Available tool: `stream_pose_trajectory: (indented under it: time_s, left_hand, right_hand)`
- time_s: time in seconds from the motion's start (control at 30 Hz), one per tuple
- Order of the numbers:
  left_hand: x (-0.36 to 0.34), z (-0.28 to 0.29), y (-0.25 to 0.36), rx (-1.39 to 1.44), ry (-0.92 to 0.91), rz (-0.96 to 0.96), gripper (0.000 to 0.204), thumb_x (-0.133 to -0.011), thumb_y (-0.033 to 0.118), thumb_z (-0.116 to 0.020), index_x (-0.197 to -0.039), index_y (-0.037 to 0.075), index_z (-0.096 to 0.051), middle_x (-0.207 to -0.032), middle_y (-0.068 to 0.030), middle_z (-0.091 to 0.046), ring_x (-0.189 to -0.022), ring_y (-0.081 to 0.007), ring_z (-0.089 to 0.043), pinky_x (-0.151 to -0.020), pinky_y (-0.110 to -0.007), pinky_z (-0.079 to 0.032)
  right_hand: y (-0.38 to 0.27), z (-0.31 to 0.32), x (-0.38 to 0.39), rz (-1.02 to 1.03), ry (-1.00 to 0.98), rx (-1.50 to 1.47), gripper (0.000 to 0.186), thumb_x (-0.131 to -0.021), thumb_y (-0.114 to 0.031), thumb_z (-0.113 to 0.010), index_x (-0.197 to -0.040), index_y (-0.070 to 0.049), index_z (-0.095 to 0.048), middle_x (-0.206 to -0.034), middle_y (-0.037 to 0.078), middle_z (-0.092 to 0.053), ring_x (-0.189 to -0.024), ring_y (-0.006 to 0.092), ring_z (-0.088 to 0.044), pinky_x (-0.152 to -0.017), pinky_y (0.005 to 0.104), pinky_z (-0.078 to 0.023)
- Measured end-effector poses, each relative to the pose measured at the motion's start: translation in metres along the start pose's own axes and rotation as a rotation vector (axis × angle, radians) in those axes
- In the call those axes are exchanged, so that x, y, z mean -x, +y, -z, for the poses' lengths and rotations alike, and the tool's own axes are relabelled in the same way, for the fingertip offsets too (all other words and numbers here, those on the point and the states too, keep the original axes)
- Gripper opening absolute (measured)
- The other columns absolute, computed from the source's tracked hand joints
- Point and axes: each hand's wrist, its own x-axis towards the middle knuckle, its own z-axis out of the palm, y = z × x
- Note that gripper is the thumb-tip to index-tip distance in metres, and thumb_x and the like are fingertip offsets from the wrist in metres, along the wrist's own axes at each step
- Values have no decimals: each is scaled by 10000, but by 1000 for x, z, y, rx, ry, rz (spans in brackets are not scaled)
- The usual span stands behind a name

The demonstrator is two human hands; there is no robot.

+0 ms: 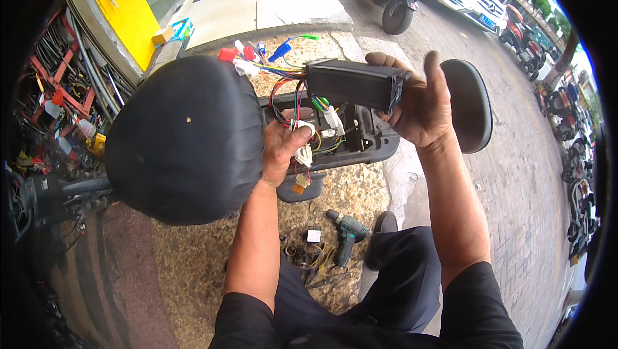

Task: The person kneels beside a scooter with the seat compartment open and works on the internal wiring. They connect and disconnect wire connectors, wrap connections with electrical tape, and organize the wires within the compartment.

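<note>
The speckled floor (199,265) spreads beneath us, and over it the black seat (183,146) fills the left side. To its right lies the bay (380,144), a long black tray open at the top, so its wiring shows. The black pad (473,107) stands just beyond our right hand (421,104).

The box (351,85), black and oblong, is held up over the bay, its wired end toward the seat. Our right hand grips the other end, fingers wrapped round it and thumb raised off, which seems to leave the wired end unobstructed. Our left hand (280,152) is lower, between seat and bay, pinching the white plugs (301,154) under its thumb, presumably to keep them apart from the tangle.

The drill (349,233) lies on the floor beside our shoe (387,222), probably there to be within reach yet out of the way. Left of it sits a white cube (313,235). Smallest are the red plug (227,55) and blue plug (281,51), fanned out near the seat's upper edge, perhaps because nothing holds them.
</note>
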Motion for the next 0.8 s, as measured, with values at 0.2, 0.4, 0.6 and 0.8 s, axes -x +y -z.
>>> stream_pose_trajectory:
  time_s: [0.2, 0.4, 0.6, 0.8]
  left_hand:
    - [3, 0, 4, -67, -26, 4, 553, -857, 399, -732, -1222, -9, -656, -1028, -55, -708, -934, -136, -639, -833, -291, -487]
    - [-1, 8, 6, -123, -129, 15, 448, -818, 365, -737, -1036, -25, -711, -1106, -122, -709, -978, -179, -660, -872, -325, -496]
    - [-4, 2, 2, 60, -174, -155, 532, -773, 360, -762, -1111, -31, -637, -1353, -216, -581, -1275, -334, -564, -1044, -425, -439]
    - [-3, -6, 8, 61, -116, -120, 835, -737, 366, -778, -1421, -8, -480, -1190, -115, -655, -1051, -198, -615, -936, -340, -468]
  right_hand:
    - [-12, -9, -4, 116, -173, 307, 698, -869, -343, -792, -1362, 56, -500, -1248, 217, -641, -1054, 315, -710, -756, 316, -643]
    - [-14, -30, -20, 167, -41, 584, 580, -1017, -498, -565, -1359, -31, -529, -1128, 143, -688, -897, 255, -727, -549, 235, -561]
    - [-22, -38, -31, -99, 150, 333, 618, -988, -645, -502, -1206, -81, -632, -871, 115, -749, -566, 191, -699, -333, 213, -452]
    - [-15, -26, -28, 43, 236, 393, 401, -1061, -417, -478, -1196, -54, -582, -895, 107, -712, -539, 196, -676, -299, 215, -446]
